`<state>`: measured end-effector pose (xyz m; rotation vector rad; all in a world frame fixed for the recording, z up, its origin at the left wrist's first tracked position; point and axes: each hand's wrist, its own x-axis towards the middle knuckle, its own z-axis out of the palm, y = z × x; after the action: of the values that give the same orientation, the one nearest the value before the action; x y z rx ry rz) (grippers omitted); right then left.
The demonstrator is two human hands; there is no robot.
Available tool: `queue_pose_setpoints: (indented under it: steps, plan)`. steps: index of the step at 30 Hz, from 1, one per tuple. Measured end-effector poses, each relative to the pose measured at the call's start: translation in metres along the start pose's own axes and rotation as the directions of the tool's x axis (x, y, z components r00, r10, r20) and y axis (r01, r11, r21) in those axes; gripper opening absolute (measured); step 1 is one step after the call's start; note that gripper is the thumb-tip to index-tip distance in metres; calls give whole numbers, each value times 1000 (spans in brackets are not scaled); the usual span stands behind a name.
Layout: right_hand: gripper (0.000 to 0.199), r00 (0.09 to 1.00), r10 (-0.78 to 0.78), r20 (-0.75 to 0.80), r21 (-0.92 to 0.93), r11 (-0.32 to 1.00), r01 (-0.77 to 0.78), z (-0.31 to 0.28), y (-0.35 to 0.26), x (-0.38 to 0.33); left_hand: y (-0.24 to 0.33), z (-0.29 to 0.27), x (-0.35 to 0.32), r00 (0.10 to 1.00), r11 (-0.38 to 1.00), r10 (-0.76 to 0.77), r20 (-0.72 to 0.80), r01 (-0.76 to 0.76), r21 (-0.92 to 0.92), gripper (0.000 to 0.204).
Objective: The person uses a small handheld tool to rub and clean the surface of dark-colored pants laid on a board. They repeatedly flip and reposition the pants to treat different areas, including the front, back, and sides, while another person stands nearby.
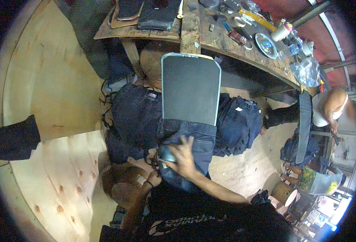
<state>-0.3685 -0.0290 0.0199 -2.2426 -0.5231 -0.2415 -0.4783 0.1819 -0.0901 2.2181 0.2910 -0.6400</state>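
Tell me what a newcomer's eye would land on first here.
Probably the dark, pale-edged board in the middle, with dark denim over its near end and the person's blurred right hand above that denim. Next might come the dark cloth piles on either side of it, then the cluttered wooden table along the top.

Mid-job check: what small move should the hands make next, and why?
Probably steady the lower left edge of the dark denim garment with the left hand. The right hand is over the cloth, fingers spread, and the left hand is already near that edge; whether it grips there is unclear. The board shows bare above the denim.
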Motion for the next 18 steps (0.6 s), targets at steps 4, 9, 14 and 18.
queue_pose_setpoints:
  steps: [4, 9, 14, 18]
  plan:
    - [67, 1000, 31, 0, -53, 998, -31, 83, -19, 95, 28, -54, 68, 986, 974, -97, -134, 67, -215, 42]
    - [71, 962, 224, -157, 214, 959, -188, 11, -6, 80, 125, -34, 87, 943, 842, 208, -260, -308, -443, 46]
    - [73, 909, 84, -408, -329, 916, -232, -77, 72, 73, 207, -39, 143, 958, 980, -111, -264, 61, -192, 103]
    - [66, 878, 140, -458, -293, 908, -298, -68, 179, 160, 269, -76, 256, 924, 998, -56, -377, 59, -3, 99]
